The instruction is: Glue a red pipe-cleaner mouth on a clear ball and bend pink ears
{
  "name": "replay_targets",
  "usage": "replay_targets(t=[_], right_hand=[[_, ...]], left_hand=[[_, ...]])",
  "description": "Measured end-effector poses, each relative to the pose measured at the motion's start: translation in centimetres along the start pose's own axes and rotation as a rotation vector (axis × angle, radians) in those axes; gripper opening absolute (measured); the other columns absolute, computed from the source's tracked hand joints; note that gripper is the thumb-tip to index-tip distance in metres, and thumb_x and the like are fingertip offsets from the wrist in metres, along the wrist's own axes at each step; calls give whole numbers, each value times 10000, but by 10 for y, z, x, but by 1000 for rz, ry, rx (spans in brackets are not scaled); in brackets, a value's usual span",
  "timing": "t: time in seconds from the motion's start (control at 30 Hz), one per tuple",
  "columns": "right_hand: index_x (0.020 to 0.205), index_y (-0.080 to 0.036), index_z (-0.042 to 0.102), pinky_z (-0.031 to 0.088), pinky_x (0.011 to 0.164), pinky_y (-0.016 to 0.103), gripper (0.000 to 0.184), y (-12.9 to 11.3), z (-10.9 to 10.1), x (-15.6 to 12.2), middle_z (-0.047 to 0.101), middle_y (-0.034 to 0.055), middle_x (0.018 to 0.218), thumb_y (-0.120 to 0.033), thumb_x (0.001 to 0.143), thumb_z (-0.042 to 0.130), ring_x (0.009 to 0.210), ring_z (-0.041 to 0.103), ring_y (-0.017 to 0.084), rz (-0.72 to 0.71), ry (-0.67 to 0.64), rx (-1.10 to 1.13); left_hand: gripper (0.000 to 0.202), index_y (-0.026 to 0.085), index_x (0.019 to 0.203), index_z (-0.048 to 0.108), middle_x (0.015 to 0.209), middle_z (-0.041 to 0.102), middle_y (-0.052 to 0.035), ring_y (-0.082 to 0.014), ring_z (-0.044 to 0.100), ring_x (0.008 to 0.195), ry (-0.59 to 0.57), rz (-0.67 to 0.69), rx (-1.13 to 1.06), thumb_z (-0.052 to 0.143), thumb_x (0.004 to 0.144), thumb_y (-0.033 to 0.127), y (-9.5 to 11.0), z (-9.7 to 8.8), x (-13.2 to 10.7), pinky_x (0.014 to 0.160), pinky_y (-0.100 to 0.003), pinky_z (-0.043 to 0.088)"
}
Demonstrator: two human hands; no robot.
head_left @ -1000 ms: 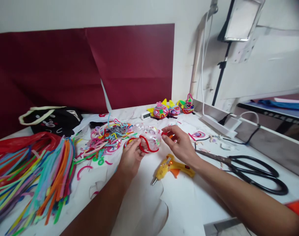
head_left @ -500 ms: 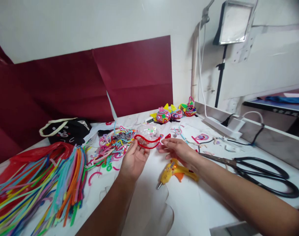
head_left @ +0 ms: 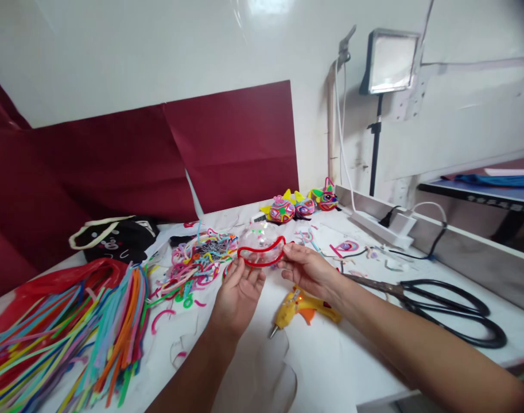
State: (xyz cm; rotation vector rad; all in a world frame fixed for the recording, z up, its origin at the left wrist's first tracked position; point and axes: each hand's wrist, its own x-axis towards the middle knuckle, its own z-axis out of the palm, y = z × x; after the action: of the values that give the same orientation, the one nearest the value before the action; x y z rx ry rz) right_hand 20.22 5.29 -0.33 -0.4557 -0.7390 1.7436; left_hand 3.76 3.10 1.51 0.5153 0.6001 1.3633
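Observation:
Both my hands hold a clear plastic ball (head_left: 260,240) above the white table (head_left: 348,350). A red pipe cleaner runs around the ball's rim. My left hand (head_left: 240,289) is palm up under the ball, fingers curled against its lower left side. My right hand (head_left: 307,268) pinches the red rim at the ball's right end with thumb and fingers. A yellow hot glue gun (head_left: 302,302) lies on the table just below my right hand, nozzle pointing left and down.
A big bundle of coloured pipe cleaners (head_left: 72,332) lies at left on a red bag. Cut curled pieces (head_left: 197,258) are heaped beyond my left hand. Black scissors (head_left: 446,310) lie at right. Finished decorated balls (head_left: 302,205), a black tote (head_left: 115,236) and a power strip (head_left: 382,225) sit farther back.
The ball has been lifted a little and turned so the red rim faces me. My left hand opened under it; my right hand closed onto the rim. The camera tilted up.

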Motion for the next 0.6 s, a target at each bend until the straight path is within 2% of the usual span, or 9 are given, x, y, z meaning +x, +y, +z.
replay_targets(t=[0.2,0.37,0.47,0.6], right_hand=[[756,-165,570,477,525,184,271,-1,7,-6,629,-34,670,-261,692,815,566,600,77,-15,-106,27],[752,-171,573,482,543,196,291,-3,13,-13,587,-48,623,-282,668,829,536,551,72,-13,-162,16],[744,-180,552,474,545,206,290,-3,15,-15,561,-53,600,-286,683,816,535,536,78,5,-176,2],[731,-179,523,442,528,196,321,3,18,-20,545,-52,583,-283,675,821,523,513,71,62,-200,-13]], left_hand=[[62,214,884,615,952,717,-7,-154,685,859,-10,-12,11,584,883,161,-1,-5,-16,691,-265,536],[97,215,944,608,1027,711,-27,-199,696,936,-57,-23,117,597,865,161,1,-17,-27,713,-278,542],[116,213,982,593,1061,703,-60,-216,700,941,-18,-11,263,592,865,211,12,-26,-29,719,-288,545],[209,220,963,580,976,703,-67,-202,702,804,4,-10,402,558,880,411,37,-28,-27,725,-346,551]])
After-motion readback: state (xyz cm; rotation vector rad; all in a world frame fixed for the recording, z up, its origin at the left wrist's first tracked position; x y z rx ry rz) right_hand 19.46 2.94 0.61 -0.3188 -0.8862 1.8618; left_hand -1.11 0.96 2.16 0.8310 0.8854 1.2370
